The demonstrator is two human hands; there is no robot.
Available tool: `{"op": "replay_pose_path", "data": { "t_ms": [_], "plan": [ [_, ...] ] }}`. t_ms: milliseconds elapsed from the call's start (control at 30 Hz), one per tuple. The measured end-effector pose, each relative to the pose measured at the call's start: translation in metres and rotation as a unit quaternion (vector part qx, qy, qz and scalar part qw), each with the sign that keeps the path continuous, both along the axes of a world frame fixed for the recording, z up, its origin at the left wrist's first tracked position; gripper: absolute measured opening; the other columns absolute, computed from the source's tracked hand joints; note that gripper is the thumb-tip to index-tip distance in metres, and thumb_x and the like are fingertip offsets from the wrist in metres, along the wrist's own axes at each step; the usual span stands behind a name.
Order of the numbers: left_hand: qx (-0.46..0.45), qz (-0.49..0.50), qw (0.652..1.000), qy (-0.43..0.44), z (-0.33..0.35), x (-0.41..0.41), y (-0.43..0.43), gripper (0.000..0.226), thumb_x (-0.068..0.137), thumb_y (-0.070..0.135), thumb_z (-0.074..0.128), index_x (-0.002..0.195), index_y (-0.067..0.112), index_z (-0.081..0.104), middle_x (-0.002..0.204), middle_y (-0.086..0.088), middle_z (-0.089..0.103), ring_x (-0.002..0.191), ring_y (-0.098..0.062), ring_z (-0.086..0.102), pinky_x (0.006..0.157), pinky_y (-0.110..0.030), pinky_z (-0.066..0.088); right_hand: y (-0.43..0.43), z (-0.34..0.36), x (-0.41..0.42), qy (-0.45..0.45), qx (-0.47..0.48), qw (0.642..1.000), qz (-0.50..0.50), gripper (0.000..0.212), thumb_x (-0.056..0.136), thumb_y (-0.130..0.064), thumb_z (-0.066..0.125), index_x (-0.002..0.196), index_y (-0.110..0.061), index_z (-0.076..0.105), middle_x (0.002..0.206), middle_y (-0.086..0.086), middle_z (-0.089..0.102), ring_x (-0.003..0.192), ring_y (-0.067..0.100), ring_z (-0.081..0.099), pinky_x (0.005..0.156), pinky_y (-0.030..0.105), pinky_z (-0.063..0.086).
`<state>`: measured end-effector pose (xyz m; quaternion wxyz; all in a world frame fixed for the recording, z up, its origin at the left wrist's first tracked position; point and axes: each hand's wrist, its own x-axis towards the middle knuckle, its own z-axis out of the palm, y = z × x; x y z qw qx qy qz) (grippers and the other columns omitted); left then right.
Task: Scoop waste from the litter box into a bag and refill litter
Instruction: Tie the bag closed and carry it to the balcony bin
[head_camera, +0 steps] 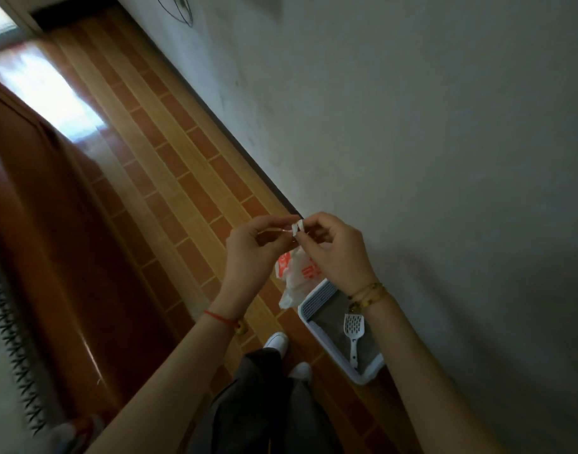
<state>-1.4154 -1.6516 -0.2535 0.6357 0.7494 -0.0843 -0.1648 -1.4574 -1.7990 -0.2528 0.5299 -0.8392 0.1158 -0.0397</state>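
Wall (412,126): pale and plain; the litter box stands right against its foot.
Floor (182,191): brown and tan tiles; the person stands on it in white shoes (276,342), near the box.
Litter box (308,299): a white tray on the floor, with a level grey litter (330,317) inside. I see no clumps in it from here, but the picture is too small to be sure.
Bag (297,273): thin white plastic with orange print, hanging crumpled in the air above the far end of the box. It looks light, and I cannot tell if waste is inside.
Left hand (248,247): raised, fingers curled, pinching the top edge of the bag.
Right hand (336,253): just beside the left one, also pinching the same top edge.
Scoop (354,326): white and slotted, lying on the litter; no hand holds it.
Progress: I judge the person either opens the bag or ties it; the frame does not decide.
Left to do: the refill at least, because no fresh litter supply is in view.
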Motion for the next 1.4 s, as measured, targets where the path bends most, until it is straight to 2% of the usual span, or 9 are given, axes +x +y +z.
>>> {"op": "replay_pose_path", "data": {
  "t_ms": [100,233,333,433,633,833,1033,1133,1400],
  "plan": [
    [0.059,0.009,0.996,-0.063,0.019,-0.004,0.006,0.02,0.087,0.013,0.071,0.106,0.02,0.073,0.101,0.002,0.072,0.09,-0.012,0.071,0.078,-0.035,0.061,0.007,0.028,-0.002,-0.009,-0.021,0.999,0.041,0.006,0.089,-0.024,0.064,0.095,-0.021,0.062,0.088,-0.012,0.064,0.085,0.001,0.063,0.076,0.016,0.054],
    [0.123,0.01,0.979,-0.16,0.05,-0.007,0.021,0.027,0.088,0.015,0.067,0.105,0.035,0.065,0.094,0.011,0.067,0.085,-0.003,0.065,0.076,-0.019,0.057,0.016,0.061,0.0,-0.037,-0.046,0.995,0.084,0.01,0.088,-0.022,0.065,0.097,-0.019,0.061,0.091,-0.008,0.064,0.085,0.002,0.062,0.073,0.01,0.053],
    [0.151,-0.005,0.966,-0.209,0.072,-0.004,0.04,0.025,0.089,0.019,0.063,0.111,0.032,0.065,0.091,0.012,0.063,0.082,0.001,0.061,0.074,-0.009,0.051,0.026,0.08,0.009,-0.048,-0.062,0.988,0.132,0.012,0.087,-0.021,0.066,0.097,-0.02,0.059,0.092,-0.008,0.062,0.085,0.001,0.061,0.071,0.005,0.049],
    [0.19,-0.011,0.952,-0.239,0.086,0.008,0.06,0.024,0.089,0.024,0.063,0.112,0.023,0.069,0.095,0.009,0.064,0.082,0.0,0.061,0.072,-0.009,0.05,0.042,0.092,0.022,-0.06,-0.073,0.982,0.165,0.01,0.089,-0.023,0.065,0.095,-0.022,0.057,0.093,-0.007,0.062,0.086,0.003,0.062,0.073,0.011,0.052],
    [0.239,0.029,0.935,-0.26,0.1,0.041,0.096,0.011,0.089,0.024,0.068,0.099,0.02,0.069,0.096,0.007,0.063,0.081,-0.001,0.061,0.069,-0.011,0.049,0.077,0.111,0.059,-0.076,-0.108,0.971,0.202,0.009,0.092,-0.034,0.057,0.096,-0.027,0.053,0.093,-0.011,0.059,0.084,0.003,0.06,0.075,0.017,0.054],
    [0.263,0.05,0.927,-0.264,0.108,0.093,0.144,0.009,0.088,0.031,0.068,0.088,0.028,0.061,0.095,0.007,0.059,0.079,-0.005,0.06,0.068,-0.017,0.052,0.123,0.114,0.122,-0.083,-0.121,0.971,0.19,0.015,0.09,-0.038,0.06,0.095,-0.025,0.055,0.088,-0.011,0.061,0.082,0.001,0.06,0.072,0.014,0.052],
    [0.275,0.051,0.927,-0.251,0.116,0.16,0.202,0.012,0.086,0.031,0.071,0.09,0.02,0.067,0.09,0.009,0.059,0.077,-0.005,0.059,0.066,-0.015,0.048,0.174,0.115,0.199,-0.072,-0.131,0.966,0.213,0.012,0.089,-0.031,0.065,0.093,-0.024,0.056,0.085,-0.011,0.062,0.081,0.002,0.061,0.073,0.018,0.056],
    [0.265,0.049,0.929,-0.252,0.12,0.193,0.23,0.011,0.086,0.033,0.072,0.088,0.023,0.067,0.085,0.012,0.06,0.075,-0.002,0.06,0.065,-0.011,0.045,0.2,0.116,0.235,-0.075,-0.109,0.968,0.214,0.012,0.087,-0.031,0.066,0.093,-0.025,0.057,0.085,-0.014,0.062,0.082,0.0,0.06,0.073,0.013,0.053],
    [0.265,0.073,0.929,-0.246,0.12,0.288,0.284,0.013,0.088,0.034,0.069,0.091,0.021,0.068,0.084,0.011,0.067,0.077,-0.001,0.061,0.07,-0.02,0.053,0.256,0.118,0.337,-0.073,-0.077,0.969,0.225,0.012,0.087,-0.031,0.067,0.093,-0.024,0.059,0.086,-0.013,0.064,0.084,0.001,0.062,0.074,0.015,0.055]
  ]
}}
